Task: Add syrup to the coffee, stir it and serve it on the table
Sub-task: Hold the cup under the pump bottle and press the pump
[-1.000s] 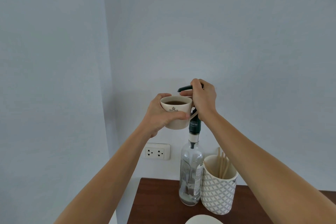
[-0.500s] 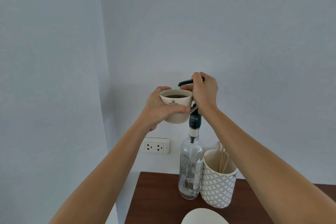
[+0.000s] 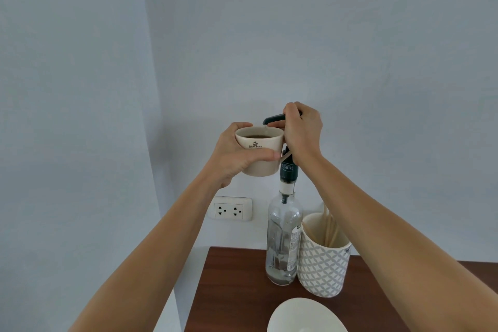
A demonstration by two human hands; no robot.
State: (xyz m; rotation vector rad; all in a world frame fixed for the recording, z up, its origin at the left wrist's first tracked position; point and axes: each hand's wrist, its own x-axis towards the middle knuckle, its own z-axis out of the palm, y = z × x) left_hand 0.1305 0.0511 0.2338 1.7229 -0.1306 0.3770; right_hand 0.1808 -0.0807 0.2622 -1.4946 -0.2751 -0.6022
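My left hand [image 3: 234,155] holds a cream mug of dark coffee [image 3: 262,156] up in the air, right under the black spout of the pump [image 3: 273,118]. My right hand [image 3: 303,132] is closed over the pump head on top of a tall clear syrup bottle [image 3: 283,240], which stands on the dark wooden table [image 3: 231,291]. A pale drop hangs at the spout tip above the coffee. The bottle holds only a little liquid at its bottom.
A white and grey patterned cup with wooden stir sticks [image 3: 323,256] stands touching the bottle's right side. A white saucer [image 3: 304,317] lies at the table's near edge. A wall socket [image 3: 231,209] sits left of the bottle, with pale walls behind.
The view has tilted down a little, so more of the table and saucer shows. Both hands keep their hold; the mug stays under the spout.
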